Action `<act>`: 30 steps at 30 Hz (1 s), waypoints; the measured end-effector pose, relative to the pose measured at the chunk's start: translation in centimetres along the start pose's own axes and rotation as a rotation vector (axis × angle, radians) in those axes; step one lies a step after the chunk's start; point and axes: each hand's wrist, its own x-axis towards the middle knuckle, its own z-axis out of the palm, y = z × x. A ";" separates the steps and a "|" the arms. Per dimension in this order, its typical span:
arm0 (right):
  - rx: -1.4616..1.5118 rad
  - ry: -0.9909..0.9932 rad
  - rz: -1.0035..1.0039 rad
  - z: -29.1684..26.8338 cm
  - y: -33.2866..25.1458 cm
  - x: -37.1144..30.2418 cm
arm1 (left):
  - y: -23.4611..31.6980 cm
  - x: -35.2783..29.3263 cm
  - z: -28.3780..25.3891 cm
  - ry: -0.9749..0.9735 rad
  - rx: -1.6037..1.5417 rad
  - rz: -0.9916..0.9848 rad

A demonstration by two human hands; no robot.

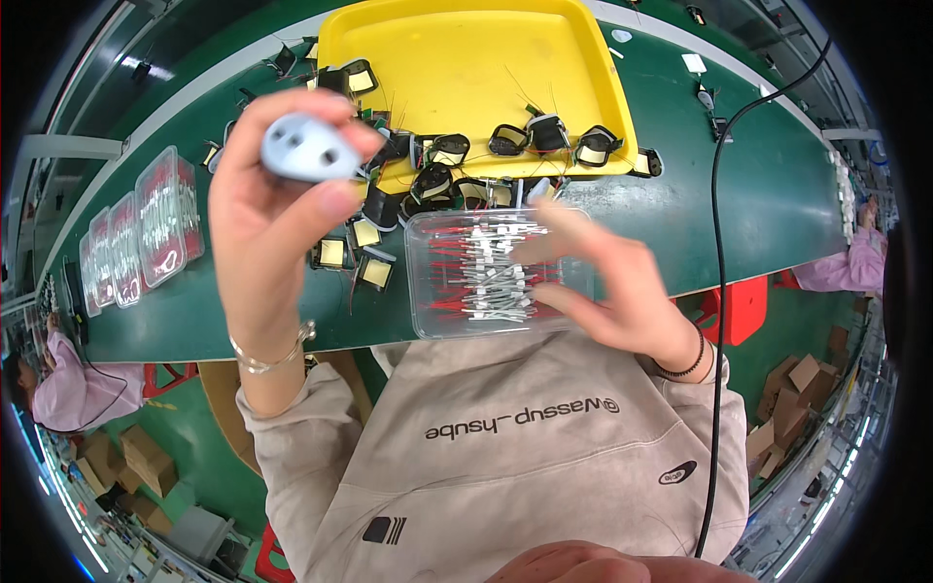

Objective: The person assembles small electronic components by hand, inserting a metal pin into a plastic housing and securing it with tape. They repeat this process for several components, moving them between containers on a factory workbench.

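Observation:
Raised above the bench, my left hand (255, 228) grips a pale grey-blue plastic housing (309, 149), rounded and with several dark holes in its face. My right hand (622, 282) is over the right side of a clear plastic box (420, 301), thumb and fingers apart and partly blurred. Nothing shows between those fingers. In the box lies a heap of red and white wire leads (491, 272) with white connectors. Just beyond it, black casings with thin wires (432, 183) crowd the near edge of a yellow tray (466, 58).
Several clear boxes of similar leads (160, 219) stand on the left of the green bench (777, 214). A black cable (717, 321) hangs down at my right. Red stools (743, 309) and cardboard boxes (792, 394) are below. People in pink sleeves (850, 262) sit at both sides.

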 end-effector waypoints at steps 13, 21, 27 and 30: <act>-0.732 -0.248 -0.337 2.9 3.9 2.1 | -0.9 3.9 1.8 -0.139 -0.113 0.039; -0.273 -0.297 -0.026 -2.7 -1.0 3.4 | 0.6 4.1 -0.2 -0.036 0.040 0.063; -0.127 0.024 0.064 -4.9 -1.1 5.4 | 0.6 4.3 -0.5 -0.078 0.063 0.036; -0.132 0.339 -0.071 -5.6 -0.7 7.9 | 0.9 5.1 -0.8 -0.120 0.261 0.061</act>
